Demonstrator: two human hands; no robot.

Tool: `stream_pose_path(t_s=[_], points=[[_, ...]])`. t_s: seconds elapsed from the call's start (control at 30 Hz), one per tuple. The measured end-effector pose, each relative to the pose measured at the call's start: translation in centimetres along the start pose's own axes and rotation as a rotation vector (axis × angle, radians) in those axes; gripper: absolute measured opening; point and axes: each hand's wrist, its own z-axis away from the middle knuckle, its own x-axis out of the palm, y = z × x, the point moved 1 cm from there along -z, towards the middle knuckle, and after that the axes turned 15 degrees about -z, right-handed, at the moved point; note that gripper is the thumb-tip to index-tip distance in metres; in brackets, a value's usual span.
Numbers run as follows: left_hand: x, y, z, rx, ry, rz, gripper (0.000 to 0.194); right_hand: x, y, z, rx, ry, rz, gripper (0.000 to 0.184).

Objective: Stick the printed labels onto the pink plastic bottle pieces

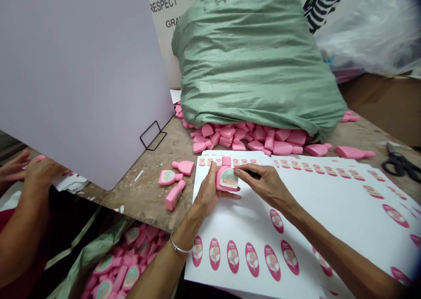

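Note:
My left hand is closed round a small pink bottle, held upright over a white sticker sheet. An oval label sits on the bottle's front. My right hand pinches its fingers against that label on the bottle's right side. Rows of pink oval stickers run along the sheet's near and far edges. Three more pink bottles lie on the wooden table just left of the sheet.
A big green woven sack spills pink bottles behind the sheets. Black scissors lie far right. A lilac board stands left; another person's hands work beyond it. A green bag of labelled bottles sits below the table edge.

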Motion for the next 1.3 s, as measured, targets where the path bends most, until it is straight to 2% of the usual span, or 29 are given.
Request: stream_pose_path(t_s=[0.27,0.5,0.73,0.93,1.17,1.3], points=[[0.0,0.0,-0.1,0.010,-0.016,0.008,0.053,0.2,-0.3,-0.2,-0.032,0.015,0.047,0.026],[-0.2,0.4,0.0,0.006,-0.065,0.044,0.036,0.3,-0.4,-0.4,-0.059,0.024,0.049,0.023],[-0.4,0.6,0.0,-0.013,-0.112,0.064,0.041,0.3,-0.3,-0.5,-0.098,0.024,0.084,0.022],[-0.6,0.7,0.2,0.044,-0.130,0.031,0.025,0.5,-0.5,-0.7,-0.121,0.037,0.095,0.021],[-0.5,0.7,0.5,0.109,-0.152,-0.112,0.037,0.2,0.1,-0.8,-0.138,0.034,0.172,0.022],[-0.6,0.6,0.9,0.086,-0.147,-0.108,0.037,-1.2,0.9,-1.2,-0.117,0.147,0.322,0.033]])
